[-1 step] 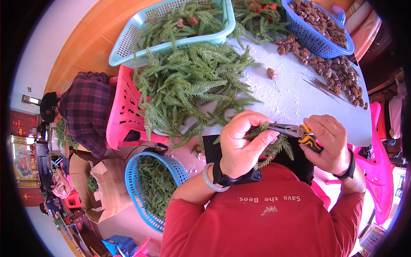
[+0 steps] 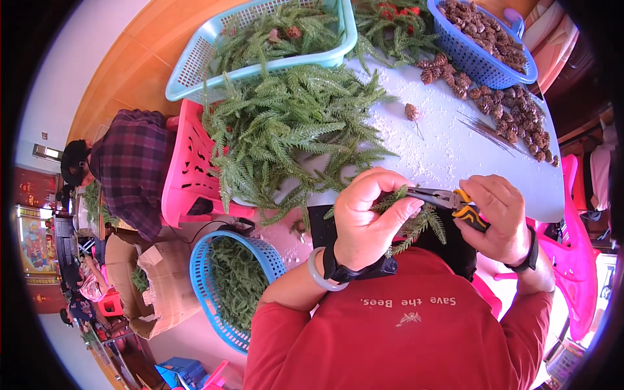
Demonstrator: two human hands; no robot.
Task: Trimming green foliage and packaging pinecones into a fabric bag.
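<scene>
Long-nose pliers (image 2: 469,212) with yellow and black handles are gripped in my right hand (image 2: 502,218). Their jaws reach left to the fingertips of my left hand (image 2: 364,227), at the end of a green artificial pine sprig (image 2: 426,225). My left thumb and forefinger pinch that sprig, and its fronds hang below them. What lies between the plier jaws is too small to make out. Just beyond my hands, a single pine cone (image 2: 412,112) with a thin wire stem lies on the white table (image 2: 422,156).
A heap of pine sprigs (image 2: 292,123) covers the table's left, before a teal basket (image 2: 279,64). Loose pine cones (image 2: 513,114) and thin wires (image 2: 487,135) lie right, beside a blue basket (image 2: 478,62) of cones. A blue basket (image 2: 203,286) of greenery stands lower left. A person in plaid (image 2: 133,166) sits beyond.
</scene>
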